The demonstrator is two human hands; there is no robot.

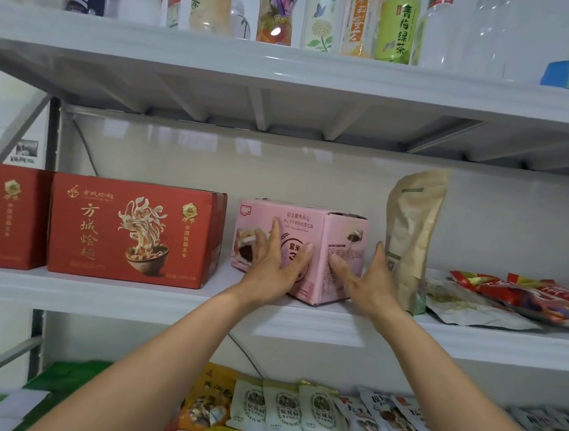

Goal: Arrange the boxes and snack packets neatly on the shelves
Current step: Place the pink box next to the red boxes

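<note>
Left grip [272, 262] and right grip [370, 281], fingers wide, press pink box [310, 217] on white shelf [131, 300]

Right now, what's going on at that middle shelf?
A person has both hands on the pink box on the middle shelf. The left hand lies flat on its front face and the right hand presses its side face. The box sits skewed, one corner toward the shelf edge, between the red boxes and an upright brown pouch. Snack packets lie flat further right.
</note>
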